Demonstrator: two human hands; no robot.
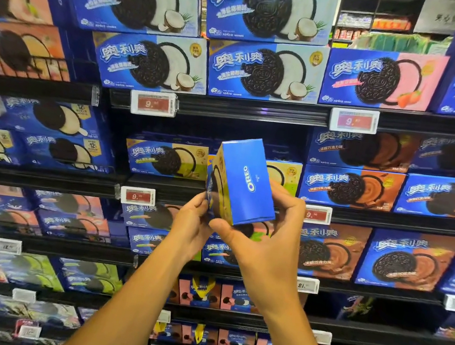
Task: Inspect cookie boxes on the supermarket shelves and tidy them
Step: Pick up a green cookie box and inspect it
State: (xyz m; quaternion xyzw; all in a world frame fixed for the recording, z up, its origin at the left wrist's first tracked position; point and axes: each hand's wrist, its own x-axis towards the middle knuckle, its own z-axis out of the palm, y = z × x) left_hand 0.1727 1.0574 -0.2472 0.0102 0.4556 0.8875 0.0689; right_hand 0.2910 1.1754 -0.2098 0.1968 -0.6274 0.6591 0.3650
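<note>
A blue cookie box is held up in front of the middle shelf, tilted, its narrow blue side with the white logo facing me and its yellow printed face turned left. My left hand grips its lower left edge. My right hand holds it from below and behind, thumb under the bottom corner, fingers curled round the right side. Behind the box, the shelf row of yellow-faced boxes has a dark gap above it.
Shelves full of blue cookie boxes fill the view: coconut ones on top, a pink strawberry one to the right, chocolate ones at the right. Red price tags hang on the black shelf edges. Lower shelves hold smaller packs.
</note>
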